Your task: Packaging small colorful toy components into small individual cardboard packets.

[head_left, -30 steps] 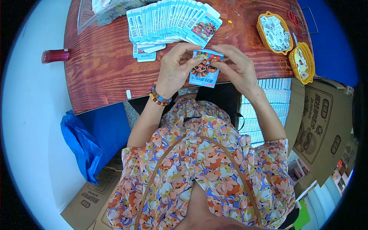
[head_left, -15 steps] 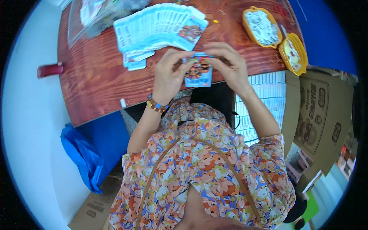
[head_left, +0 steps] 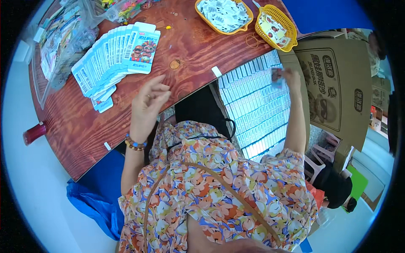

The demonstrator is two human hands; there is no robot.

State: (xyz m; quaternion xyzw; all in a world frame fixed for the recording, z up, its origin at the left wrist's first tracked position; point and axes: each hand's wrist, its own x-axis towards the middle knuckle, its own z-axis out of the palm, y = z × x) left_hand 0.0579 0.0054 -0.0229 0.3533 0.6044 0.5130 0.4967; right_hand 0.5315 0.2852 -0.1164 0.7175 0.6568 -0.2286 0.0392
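My left hand (head_left: 148, 101) hovers empty over the edge of the wooden table (head_left: 194, 46), fingers apart, just below a fanned row of blue printed packets (head_left: 114, 57). My right hand (head_left: 289, 78) is stretched out to the right and holds one small blue packet (head_left: 277, 76) over a cardboard box (head_left: 337, 84) filled with rows of stacked packets (head_left: 257, 109).
Two yellow baskets (head_left: 223, 14) (head_left: 278, 25) with small sachets stand at the table's far side. A clear plastic bag (head_left: 63, 38) lies at the far left, a red cylinder (head_left: 33, 133) at the left edge. Blue cloth (head_left: 97, 198) hangs below the table.
Both hands held one packet together in front of me. Now the right hand has carried it rightward over the box, and the left hand has let go and opened.
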